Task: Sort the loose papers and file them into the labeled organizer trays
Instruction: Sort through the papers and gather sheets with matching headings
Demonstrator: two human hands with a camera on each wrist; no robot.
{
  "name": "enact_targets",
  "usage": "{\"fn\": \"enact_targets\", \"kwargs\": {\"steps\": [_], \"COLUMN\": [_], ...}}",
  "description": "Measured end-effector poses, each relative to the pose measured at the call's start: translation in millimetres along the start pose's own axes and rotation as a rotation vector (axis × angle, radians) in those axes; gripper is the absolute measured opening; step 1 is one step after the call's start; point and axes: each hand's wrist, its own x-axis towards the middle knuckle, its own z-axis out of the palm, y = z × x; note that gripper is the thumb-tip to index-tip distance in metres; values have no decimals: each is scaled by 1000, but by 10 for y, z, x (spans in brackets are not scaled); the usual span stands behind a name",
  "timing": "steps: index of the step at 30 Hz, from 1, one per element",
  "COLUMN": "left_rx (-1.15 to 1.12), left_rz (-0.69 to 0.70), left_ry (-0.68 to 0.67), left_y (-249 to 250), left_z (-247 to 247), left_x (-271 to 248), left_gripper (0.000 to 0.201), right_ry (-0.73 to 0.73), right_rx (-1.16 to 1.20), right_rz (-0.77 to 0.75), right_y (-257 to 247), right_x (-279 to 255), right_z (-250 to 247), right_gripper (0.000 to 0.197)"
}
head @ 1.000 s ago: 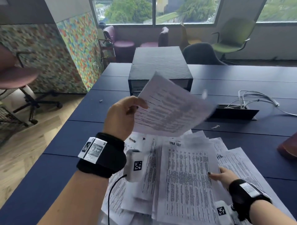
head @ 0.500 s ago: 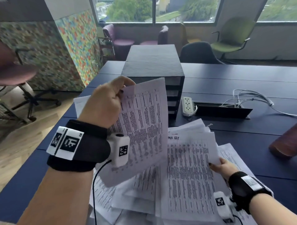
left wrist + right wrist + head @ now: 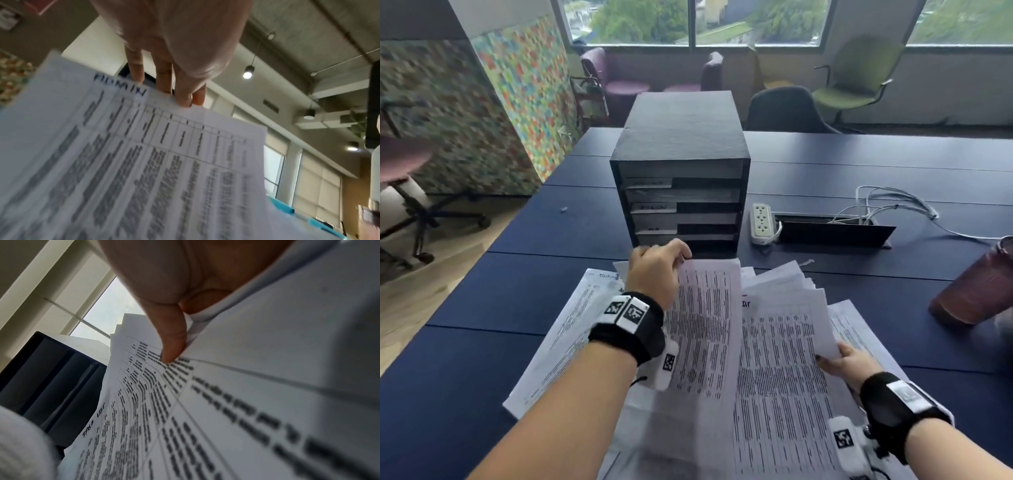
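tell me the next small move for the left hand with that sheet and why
Probably carry the sheet forward toward the organizer and find its matching tray: the left hand pinches its top edge, "ADMIN" is handwritten there, and the labels are too blurred to read.

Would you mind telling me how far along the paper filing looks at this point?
Early days. Done: little that shows; whether the black organizer's trays hold any filed sheets cannot be told. In hand: the left hand holds a sheet marked ADMIN by its top edge, near the lowest tray; the right hand pinches several sheets at the edge of the loose pile. Left: nearly the whole pile, fanned across the table.
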Motion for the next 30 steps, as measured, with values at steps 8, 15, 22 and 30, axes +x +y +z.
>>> {"fn": "enact_targets", "kwargs": {"steps": [8, 15, 22, 30], "left_rx": [83, 126, 79, 90], "left_rz": [-115, -248, -489, -497], "left_ry": [-539, -923, -857, -828], "left_y": [-381, -879, -1093, -981], "left_z": [321, 332, 180, 167], "left_x": [-424, -943, -1019, -998], "left_gripper": [66, 70, 80, 84], "right_ry": [45, 144, 80, -84], "right_rx": [-46, -68, 297, 479], "right_rz": [47, -41, -170, -149], "right_y": [26, -274, -640, -788], "right_x": [29, 61, -131, -343], "right_z": [13, 3, -51, 310], "right_gripper": [37, 33, 61, 67]}}
